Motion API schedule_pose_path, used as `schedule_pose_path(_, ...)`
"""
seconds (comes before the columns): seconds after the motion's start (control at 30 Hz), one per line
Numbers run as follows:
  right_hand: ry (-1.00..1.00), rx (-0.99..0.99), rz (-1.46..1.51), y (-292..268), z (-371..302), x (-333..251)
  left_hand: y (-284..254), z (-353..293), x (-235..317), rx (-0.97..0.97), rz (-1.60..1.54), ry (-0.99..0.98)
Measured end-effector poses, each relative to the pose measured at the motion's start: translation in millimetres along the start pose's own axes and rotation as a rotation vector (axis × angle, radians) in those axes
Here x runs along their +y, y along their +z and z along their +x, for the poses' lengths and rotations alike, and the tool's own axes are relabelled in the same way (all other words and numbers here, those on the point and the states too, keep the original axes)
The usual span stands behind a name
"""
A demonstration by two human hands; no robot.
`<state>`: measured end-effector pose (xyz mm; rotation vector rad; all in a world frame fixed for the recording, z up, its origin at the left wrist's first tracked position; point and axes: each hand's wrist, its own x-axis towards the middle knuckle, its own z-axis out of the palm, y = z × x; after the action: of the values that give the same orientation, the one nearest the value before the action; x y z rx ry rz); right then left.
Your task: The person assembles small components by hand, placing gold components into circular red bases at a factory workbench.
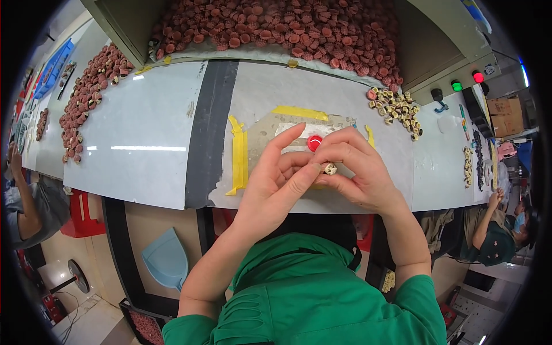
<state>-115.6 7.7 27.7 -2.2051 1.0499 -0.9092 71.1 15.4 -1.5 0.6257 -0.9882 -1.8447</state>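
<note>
Over the worktable, my left hand (282, 175) and my right hand (356, 167) come together. Between their thumbs and fingers is a small cream-coloured piece with dark spots (330, 168), partly covered by the fingertips. The left index finger points up and away from it, while the left thumb presses at its side. My right thumb and fingers close round the other side. Just beyond the fingers shows a round red part (314, 142) with a white mark; whether a finger touches it I cannot tell. Beneath lies a grey plate (261, 135) edged with yellow tape (239, 155).
An open bin at the back holds many dark pink ribbed cups (276, 34). Small cream-and-dark pieces (397, 109) lie at right; pink-and-cream pieces (80, 109) are heaped at left. Green (456, 85) and red (478, 76) buttons sit on the bin's frame. People work on both sides.
</note>
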Motion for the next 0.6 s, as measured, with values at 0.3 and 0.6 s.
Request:
schedule_pose_path(0.3, -0.031, -0.046, -0.153, -18.3, 0.8, -10.8, 10.9, 6.7, -0.9, -0.104, 0.087, -0.130)
schedule_pose_path(0.6, 0.412, 0.091, 0.599, -10.4, -25.4, -3.3, 13.3, 11.8, -10.6, -0.124, -0.079, -0.218)
